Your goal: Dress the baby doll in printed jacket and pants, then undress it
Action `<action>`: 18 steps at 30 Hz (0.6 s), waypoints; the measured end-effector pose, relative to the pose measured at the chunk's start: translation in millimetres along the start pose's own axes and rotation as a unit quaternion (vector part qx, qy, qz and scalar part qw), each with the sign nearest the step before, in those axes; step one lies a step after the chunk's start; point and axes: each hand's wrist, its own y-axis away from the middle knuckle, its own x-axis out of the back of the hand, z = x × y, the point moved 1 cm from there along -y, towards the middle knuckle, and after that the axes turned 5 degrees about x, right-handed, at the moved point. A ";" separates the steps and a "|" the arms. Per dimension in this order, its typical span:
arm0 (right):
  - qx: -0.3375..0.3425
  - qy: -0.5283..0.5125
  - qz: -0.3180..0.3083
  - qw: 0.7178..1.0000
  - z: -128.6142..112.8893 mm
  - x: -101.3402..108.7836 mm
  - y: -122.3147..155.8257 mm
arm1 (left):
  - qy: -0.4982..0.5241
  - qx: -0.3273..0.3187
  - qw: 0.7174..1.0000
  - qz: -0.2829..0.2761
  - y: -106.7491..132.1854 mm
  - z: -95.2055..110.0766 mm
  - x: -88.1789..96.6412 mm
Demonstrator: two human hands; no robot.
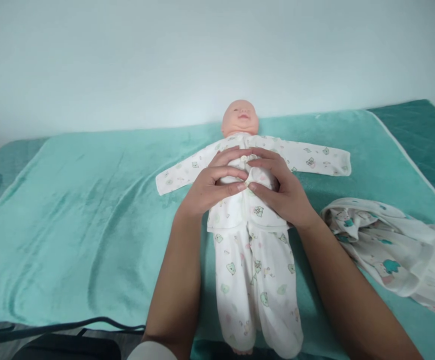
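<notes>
A baby doll lies on its back, head toward the wall, dressed in a white printed top and matching trousers. Over its belly, my left hand and my right hand meet at the front opening of the top. Thumbs and fingertips of both hands pinch the fabric edges by a button, one hand on each side. Another button shows just above, near the fingers. Both sleeves stretch out sideways, and the doll's hands are hidden in them.
A turquoise plush blanket covers the surface beneath the doll. To the right lies a crumpled white cloth with a teal print. A darker green quilted cover shows at the far right. Along the lower left runs a black cable.
</notes>
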 end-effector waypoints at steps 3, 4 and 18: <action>-0.005 -0.003 0.006 1.000 0.4 -0.3 0.0 | -0.003 0.002 1.000 -0.002 0.0 -0.3 -0.1; -0.004 -0.004 0.007 1.000 0.5 -0.5 0.0 | -0.004 0.004 1.000 -0.002 0.0 -0.4 -0.2; 0.003 -0.007 0.019 1.000 0.9 -2.4 1.5 | 0.009 -0.004 1.000 0.006 0.0 -3.8 -2.7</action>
